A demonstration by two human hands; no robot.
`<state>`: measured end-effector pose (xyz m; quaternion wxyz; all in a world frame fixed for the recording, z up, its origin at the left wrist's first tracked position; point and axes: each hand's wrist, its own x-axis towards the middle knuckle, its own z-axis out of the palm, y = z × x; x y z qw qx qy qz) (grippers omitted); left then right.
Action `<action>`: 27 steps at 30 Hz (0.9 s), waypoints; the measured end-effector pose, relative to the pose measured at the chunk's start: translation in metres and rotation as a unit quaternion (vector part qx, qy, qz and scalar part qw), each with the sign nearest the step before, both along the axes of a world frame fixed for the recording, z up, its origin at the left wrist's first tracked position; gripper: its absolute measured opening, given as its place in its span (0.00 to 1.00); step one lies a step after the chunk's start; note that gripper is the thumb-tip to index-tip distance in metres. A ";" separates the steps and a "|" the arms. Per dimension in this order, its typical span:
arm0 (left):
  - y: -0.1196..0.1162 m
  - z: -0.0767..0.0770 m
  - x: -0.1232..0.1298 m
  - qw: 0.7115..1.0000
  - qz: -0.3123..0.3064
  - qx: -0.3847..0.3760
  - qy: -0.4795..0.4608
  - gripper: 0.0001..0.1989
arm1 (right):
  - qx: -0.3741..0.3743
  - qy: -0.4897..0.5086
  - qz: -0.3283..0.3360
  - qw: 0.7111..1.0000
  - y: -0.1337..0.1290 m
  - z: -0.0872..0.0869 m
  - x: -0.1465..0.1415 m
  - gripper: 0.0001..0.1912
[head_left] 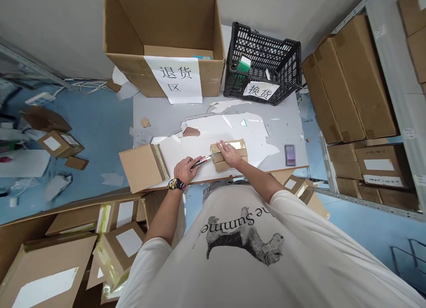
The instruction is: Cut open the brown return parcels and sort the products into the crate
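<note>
Your left hand (184, 169) is gripping a utility knife (198, 162) that is slanting rightward and away from you. Just beyond its tip side, the small carton (222, 166) is lying right of that hand, with your open right hand (230, 156) resting palm-down across its top.

Held a cutter (200, 161) in the left grip (185, 170), angled toward a small carton (222, 166) under the right grip (230, 155). Had a box (141, 168) beside the left, a crate (233, 88) beyond the right.
</note>
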<state>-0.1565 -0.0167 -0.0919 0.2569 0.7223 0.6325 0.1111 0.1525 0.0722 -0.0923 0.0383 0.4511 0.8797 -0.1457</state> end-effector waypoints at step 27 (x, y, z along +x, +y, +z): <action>0.031 0.008 -0.011 0.998 -0.055 -0.015 0.001 0.27 | 0.019 0.020 0.019 0.999 0.014 0.012 0.010 0.29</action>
